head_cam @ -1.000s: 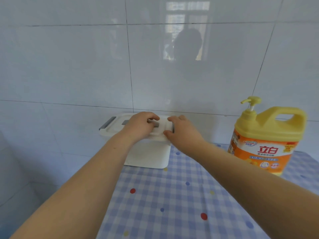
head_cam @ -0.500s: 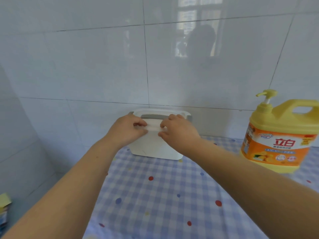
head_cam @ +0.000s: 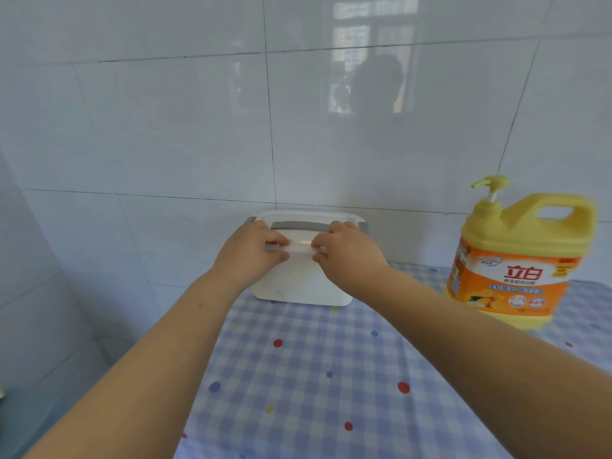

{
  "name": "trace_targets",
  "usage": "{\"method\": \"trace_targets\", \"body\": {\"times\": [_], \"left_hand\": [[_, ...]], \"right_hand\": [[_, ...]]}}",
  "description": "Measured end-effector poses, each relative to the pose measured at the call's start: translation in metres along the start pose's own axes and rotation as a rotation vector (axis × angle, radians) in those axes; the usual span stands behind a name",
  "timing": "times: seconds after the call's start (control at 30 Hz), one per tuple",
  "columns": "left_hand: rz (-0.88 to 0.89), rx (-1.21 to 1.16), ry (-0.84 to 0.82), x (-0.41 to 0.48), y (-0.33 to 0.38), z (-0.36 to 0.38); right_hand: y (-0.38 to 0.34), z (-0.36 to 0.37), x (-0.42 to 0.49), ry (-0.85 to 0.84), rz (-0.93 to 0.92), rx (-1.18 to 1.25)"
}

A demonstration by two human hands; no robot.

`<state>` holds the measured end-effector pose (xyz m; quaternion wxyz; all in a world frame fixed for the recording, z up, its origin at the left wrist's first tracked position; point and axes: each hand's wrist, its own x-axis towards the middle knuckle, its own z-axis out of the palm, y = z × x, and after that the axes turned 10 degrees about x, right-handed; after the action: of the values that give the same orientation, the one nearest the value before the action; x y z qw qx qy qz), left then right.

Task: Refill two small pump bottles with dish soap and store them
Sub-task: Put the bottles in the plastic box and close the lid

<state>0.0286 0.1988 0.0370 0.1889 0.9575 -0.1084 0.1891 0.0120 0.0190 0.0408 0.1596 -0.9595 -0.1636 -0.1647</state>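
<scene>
- Fingers (head_cam: 277, 242) of the left grip (head_cam: 253, 251) curl over the front rim of a white lid (head_cam: 298, 215), thumb tucked underneath, so the rim is pinched.
- The right grip (head_cam: 347, 251) does the same just beside it, fingers bent over that rim and thumb below; a short pale strip of rim shows between the two.
- The lid sits on a white storage box (head_cam: 298, 288), and both grips hold it at the front, near the middle.
- A grey handle (head_cam: 299, 225) lies flat across the lid top, just behind the knuckles.
- Grey latches (head_cam: 250, 220) show at the lid's left and right ends; whether they are fastened cannot be told.
- The box stands upright at the back of the surface, close against the white tiled wall (head_cam: 165, 127), near the left edge of the blue-and-white checked cloth (head_cam: 314, 376) with coloured dots.
- The dish soap jug (head_cam: 516, 260), yellow with an orange label, stands upright to the right of the box, well apart from it and from both grips.
- Its yellow pump (head_cam: 491, 185) points left.
- Both bare forearms reach forward over the cloth.
</scene>
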Motion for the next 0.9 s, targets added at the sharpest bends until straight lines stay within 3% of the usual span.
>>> {"method": "trace_targets", "body": {"times": [0.9], "left_hand": [[0.113, -0.089, 0.006, 0.025, 0.108, 0.063]], "right_hand": [[0.092, -0.043, -0.045, 0.067, 0.185, -0.172]]}}
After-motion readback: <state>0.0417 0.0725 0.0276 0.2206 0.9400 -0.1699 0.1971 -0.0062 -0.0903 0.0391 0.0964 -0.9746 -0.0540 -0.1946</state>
